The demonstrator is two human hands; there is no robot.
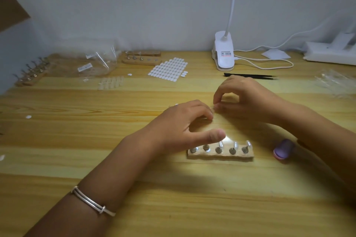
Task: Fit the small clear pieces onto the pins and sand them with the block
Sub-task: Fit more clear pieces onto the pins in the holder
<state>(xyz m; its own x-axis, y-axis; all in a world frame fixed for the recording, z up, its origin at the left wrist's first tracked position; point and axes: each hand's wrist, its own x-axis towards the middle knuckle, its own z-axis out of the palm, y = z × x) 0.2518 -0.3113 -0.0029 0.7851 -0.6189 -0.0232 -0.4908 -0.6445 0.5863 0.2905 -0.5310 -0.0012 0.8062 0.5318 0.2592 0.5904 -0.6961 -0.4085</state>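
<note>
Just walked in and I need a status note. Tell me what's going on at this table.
A person is working bare-handed at a wooden table. The right hand seems to pinch a small clear piece at its fingertips, and the left hand meets it; whether the left grips anything is unclear. Nearer the person, the wooden pin holder carries five pins, some with clear pieces on them. The purple sanding block lies untouched to its right.
</note>
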